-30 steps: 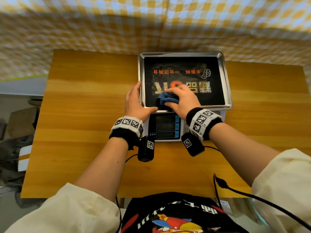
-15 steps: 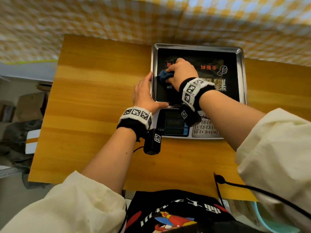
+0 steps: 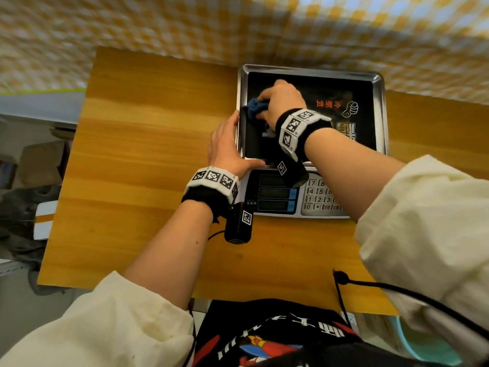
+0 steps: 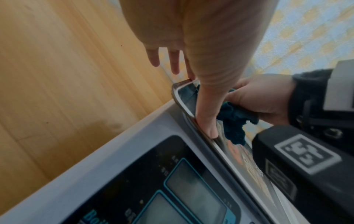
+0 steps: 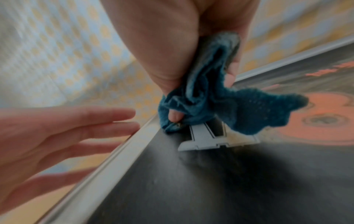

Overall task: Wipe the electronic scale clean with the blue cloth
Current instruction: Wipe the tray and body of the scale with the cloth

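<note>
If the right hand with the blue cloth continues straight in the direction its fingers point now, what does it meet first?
Probably the raised steel rim of the scale tray on its left side; the blue cloth in the right hand is already close to it. The left hand rests just outside.

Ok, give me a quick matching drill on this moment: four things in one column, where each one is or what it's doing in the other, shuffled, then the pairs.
Things:
1. blue cloth
2. left hand
3. keypad
4. right hand

Places or states:
A. flat against the left rim of the scale's steel tray
B. bunched on the tray's dark surface, near its left edge
C. on the scale's front panel, partly hidden by the right forearm
D. gripping the cloth over the tray

Pairs: 1-B, 2-A, 3-C, 4-D
</note>
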